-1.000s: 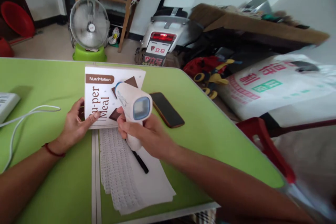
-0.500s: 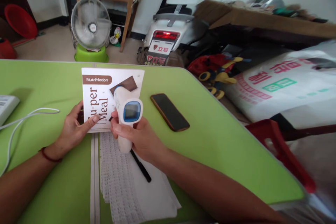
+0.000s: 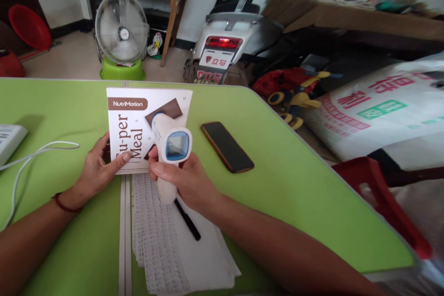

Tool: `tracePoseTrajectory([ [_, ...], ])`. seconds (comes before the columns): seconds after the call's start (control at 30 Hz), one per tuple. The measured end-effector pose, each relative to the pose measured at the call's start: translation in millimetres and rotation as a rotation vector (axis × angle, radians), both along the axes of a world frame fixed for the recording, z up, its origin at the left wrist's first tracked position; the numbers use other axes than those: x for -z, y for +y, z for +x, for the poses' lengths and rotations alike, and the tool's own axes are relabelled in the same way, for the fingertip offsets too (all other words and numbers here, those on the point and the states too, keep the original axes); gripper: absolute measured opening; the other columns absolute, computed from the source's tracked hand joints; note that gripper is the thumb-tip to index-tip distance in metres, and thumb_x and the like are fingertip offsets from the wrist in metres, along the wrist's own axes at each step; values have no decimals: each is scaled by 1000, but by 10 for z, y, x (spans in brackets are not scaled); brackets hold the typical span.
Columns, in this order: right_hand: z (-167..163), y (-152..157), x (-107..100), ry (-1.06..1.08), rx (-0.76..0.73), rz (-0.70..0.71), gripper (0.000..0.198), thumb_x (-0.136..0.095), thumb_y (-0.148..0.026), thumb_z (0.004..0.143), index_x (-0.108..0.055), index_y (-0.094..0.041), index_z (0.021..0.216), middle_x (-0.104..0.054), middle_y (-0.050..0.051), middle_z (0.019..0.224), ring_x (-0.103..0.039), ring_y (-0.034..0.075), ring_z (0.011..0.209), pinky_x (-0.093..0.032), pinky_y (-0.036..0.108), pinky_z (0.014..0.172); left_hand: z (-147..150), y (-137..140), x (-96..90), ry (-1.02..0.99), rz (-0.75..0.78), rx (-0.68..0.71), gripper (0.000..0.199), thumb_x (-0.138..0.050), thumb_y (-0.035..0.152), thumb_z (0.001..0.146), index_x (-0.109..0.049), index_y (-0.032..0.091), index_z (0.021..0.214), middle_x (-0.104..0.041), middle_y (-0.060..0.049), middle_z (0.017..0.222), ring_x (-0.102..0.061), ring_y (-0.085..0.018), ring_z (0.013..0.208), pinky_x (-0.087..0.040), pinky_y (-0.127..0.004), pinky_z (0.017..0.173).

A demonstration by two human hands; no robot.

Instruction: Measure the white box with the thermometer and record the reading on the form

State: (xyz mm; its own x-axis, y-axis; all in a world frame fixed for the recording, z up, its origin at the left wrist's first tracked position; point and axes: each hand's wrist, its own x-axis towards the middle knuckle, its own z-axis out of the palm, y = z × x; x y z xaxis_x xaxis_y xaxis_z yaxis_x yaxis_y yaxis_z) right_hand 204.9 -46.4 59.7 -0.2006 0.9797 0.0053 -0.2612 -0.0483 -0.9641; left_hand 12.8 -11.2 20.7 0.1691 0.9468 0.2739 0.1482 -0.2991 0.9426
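My left hand (image 3: 102,163) grips the lower left edge of a white and brown NutriMotion box (image 3: 128,125), thumb across its front and the other fingers behind. The box is held upright above the green table (image 3: 284,185). In my right hand (image 3: 185,178) is a white infrared thermometer (image 3: 165,129) with a blue-framed screen, its handle wrapped by my fingers. The thermometer's front end points at the box and covers part of its printed face; whether the two touch I cannot tell. Below lie printed paper sheets (image 3: 163,249) with a black pen (image 3: 188,222) on them.
A smartphone (image 3: 227,147) lies to the right of the box. White cable (image 3: 45,148) and a white device (image 3: 10,141) are at the left. Beyond the table stand a fan (image 3: 121,32) and a scooter (image 3: 222,37); a red chair (image 3: 385,203) is at the right edge.
My view has shifted slightly. The thermometer sits a touch further right in view, and its screen has gone from dark to lighter. Both hands keep their hold.
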Motion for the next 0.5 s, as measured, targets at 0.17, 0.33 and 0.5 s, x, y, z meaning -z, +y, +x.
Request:
tracePoseTrajectory([
  [0.17, -2, -4, 1, -11, 6, -24, 17, -77, -31, 67, -67, -22, 77, -60, -4, 66, -53, 11, 61, -47, 33, 67, -5, 2, 7, -15, -4, 12, 50, -75, 49, 82, -60, 17, 118, -73, -11, 114, -71, -26, 100, -61, -41, 89],
  [0.33, -10, -3, 12, -27, 12, -29, 20, -78, -34, 66, -65, -22, 76, -59, -4, 67, -52, 11, 61, -47, 33, 67, -13, 6, 16, -9, -8, 10, 50, -75, 49, 81, -60, 17, 117, -72, -11, 117, -71, -27, 103, -60, -42, 93],
  [0.5, -11, 0, 14, -34, 2, -39, 20, -77, -34, 66, -64, -22, 75, -59, -4, 66, -51, 11, 61, -46, 33, 66, -8, 7, 14, -10, -11, 10, 49, -75, 49, 81, -61, 18, 115, -73, -11, 116, -71, -27, 103, -60, -44, 93],
])
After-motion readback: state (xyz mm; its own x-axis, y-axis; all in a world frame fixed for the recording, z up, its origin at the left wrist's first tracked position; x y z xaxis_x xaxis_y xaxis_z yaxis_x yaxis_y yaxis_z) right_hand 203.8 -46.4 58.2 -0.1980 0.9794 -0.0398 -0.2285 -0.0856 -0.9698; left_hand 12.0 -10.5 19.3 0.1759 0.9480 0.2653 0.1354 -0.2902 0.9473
